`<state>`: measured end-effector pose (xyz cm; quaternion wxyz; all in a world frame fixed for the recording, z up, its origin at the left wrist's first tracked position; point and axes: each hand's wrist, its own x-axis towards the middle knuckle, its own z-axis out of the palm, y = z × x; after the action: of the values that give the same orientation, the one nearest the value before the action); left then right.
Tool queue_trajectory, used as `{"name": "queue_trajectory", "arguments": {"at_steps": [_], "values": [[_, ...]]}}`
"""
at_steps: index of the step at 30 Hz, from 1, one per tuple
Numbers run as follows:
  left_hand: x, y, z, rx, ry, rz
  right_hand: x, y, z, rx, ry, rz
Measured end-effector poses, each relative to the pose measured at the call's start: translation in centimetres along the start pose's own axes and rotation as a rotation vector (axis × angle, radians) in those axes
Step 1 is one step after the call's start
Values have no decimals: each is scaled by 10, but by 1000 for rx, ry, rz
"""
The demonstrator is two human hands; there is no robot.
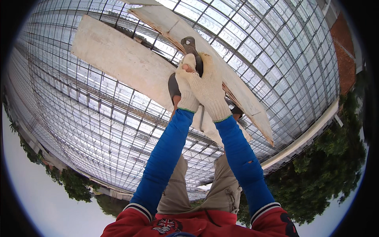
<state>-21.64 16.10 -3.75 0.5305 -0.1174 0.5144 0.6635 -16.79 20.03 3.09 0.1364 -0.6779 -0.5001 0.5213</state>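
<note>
Both hands wear cream knit gloves and are close together over the boards, fingers curled. My left hand [188, 81] and my right hand [208, 83] close around a dark tool [190, 44] that sticks out beyond them, its rounded end pierced by a hole. The gloves cover most of the tool, so its kind is unclear. Some bare fingertip shows through the left glove. A thin bent metal rod [202, 120] shows below the wrists; whether it belongs to the tool I cannot tell.
A wide pale board [118, 55] and a longer plank [252, 106] lie across a rebar grid [260, 47] over shiny ribbed sheeting. A dark shoe [172, 85] stands beside my left hand. A brick-red surface [343, 51] and trees [316, 170] lie past the grid's edge.
</note>
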Motion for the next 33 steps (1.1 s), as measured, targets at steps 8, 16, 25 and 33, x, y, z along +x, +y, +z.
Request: {"name": "queue_trajectory", "arguments": {"at_steps": [8,16,25,33], "values": [[5,7,-15,63,-102,-268,-14,23,-5,107,-121,-31],[2,40,32,537,46,-285,-26,19,-50,55,-429,304],[12,51,37,911,118,-41,-66,-23,-71,579,-291,450],[27,40,6,1032,321,-44,-2,-52,-81,-161,-227,125]]}}
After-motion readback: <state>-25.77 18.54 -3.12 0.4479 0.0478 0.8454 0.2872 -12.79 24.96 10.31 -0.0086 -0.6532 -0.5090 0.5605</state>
